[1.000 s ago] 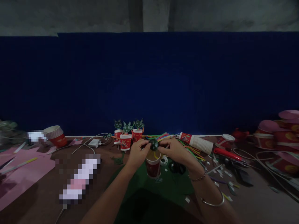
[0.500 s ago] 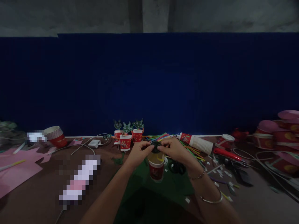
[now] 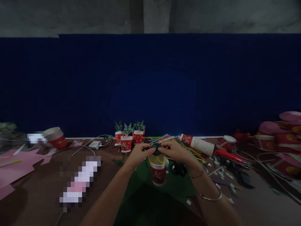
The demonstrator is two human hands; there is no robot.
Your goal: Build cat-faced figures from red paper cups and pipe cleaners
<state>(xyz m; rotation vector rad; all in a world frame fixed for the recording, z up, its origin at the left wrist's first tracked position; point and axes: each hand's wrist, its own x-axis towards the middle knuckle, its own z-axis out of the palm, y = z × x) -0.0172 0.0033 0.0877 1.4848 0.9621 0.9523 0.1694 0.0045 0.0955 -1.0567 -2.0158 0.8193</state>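
Between my two hands is a small dark green round piece with light markings (image 3: pixel 156 148), at the rim of a red and white paper cup (image 3: pixel 158 175). My left hand (image 3: pixel 141 153) pinches the piece's left edge, and my right hand (image 3: pixel 173 152) pinches its right edge. A yellow strip shows inside the cup's mouth. The cup is upright above dark green paper (image 3: pixel 143 194). Behind my left hand stand three red cups with green animal heads (image 3: pixel 127 142).
Stacked cups (image 3: pixel 199 145) lie at the back right beside colored sticks. Black scissors (image 3: pixel 179 169), a red-handled tool (image 3: pixel 229 155) and paper scraps are on the right. Pink paper (image 3: pixel 18 169), a cup stack (image 3: pixel 56 138) and a white charger (image 3: pixel 95 144) are on the left.
The cup has shifted slightly lower and to the right. The green piece is tilted so its light markings show more. Both hands keep their pinch.
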